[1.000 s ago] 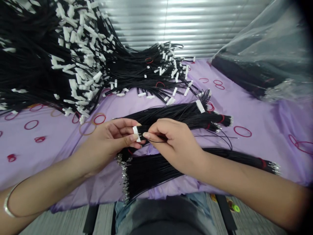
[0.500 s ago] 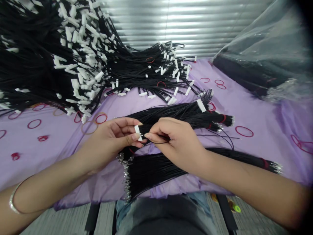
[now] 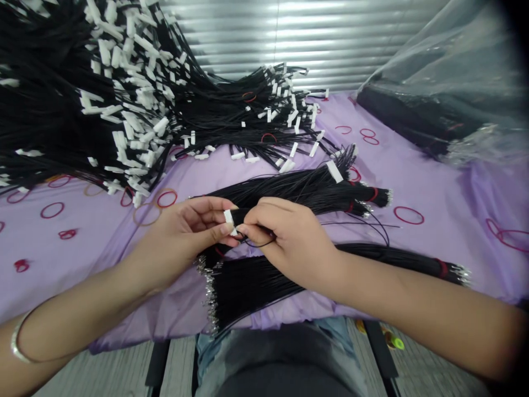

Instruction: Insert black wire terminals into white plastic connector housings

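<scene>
Head view: left hand [image 3: 182,240] pinched a white connector [image 3: 228,216]; right fingers [image 3: 264,212] gripped a thin black wire [image 3: 260,243] beside it.

Place: small wire-harness assembly workspace, set up for handwork.
Main stock: huge heap of black wire leads [image 3: 53,116], white plastic connectors on their ends, spread across the far half of the work surface.
Bundles: thick hanks of black leads [image 3: 264,292], bright crimped metal terminals at the ends, some cinched with red rubber bands.
Loose supplies: more red rubber bands [image 3: 409,215], scattered all over the covering.
Work surface: lilac sheet [image 3: 70,248], spread wide and creased.
Storage: clear plastic bag [image 3: 438,60], over further black bundles at the far right.
Surroundings: slatted metal blind [image 3: 289,44] behind the surface, grey plank floor [image 3: 177,369] below.
</scene>
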Demonstrator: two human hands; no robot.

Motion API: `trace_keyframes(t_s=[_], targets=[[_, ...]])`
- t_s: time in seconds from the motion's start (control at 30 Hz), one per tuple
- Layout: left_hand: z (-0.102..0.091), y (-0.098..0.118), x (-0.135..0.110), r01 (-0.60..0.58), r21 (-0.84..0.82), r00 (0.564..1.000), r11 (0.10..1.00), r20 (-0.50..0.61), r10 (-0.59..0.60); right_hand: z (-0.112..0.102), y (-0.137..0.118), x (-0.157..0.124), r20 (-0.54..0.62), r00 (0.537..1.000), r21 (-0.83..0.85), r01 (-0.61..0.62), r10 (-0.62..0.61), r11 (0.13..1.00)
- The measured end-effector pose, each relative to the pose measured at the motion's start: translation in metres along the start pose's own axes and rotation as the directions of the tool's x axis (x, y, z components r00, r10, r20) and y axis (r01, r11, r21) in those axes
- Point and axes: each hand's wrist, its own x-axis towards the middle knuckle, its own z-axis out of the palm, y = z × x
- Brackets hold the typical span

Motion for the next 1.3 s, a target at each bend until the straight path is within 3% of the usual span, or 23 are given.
trace_keyframes(t_s=[0.23,0.37,0.43,0.93,1.3], targets=[[0.002,0.004,0.000,0.027,-0.039,1.000,0.999,0.007,-0.026,-0.013,0.004,0.004,-0.082,0.996,0.005,0.029,-0.029,1.000],[0.001,0.005,0.000,0.033,-0.018,0.999,0.999,0.009,-0.033,-0.016,0.004,0.007,0.007,0.993,-0.011,-0.119,0.119,0.993],[0.001,0.004,0.000,0.028,-0.011,1.000,1.000,0.004,-0.028,-0.015,0.003,0.007,0.056,0.989,-0.037,-0.138,0.140,0.990],[0.005,0.008,0.001,0.067,-0.081,0.998,0.994,-0.008,-0.068,-0.018,0.005,0.009,0.146,0.986,-0.051,-0.075,0.081,0.996],[0.004,0.005,0.001,0.068,-0.041,0.997,0.997,-0.031,-0.070,0.000,0.005,0.003,0.071,0.992,-0.129,-0.097,0.107,0.987]])
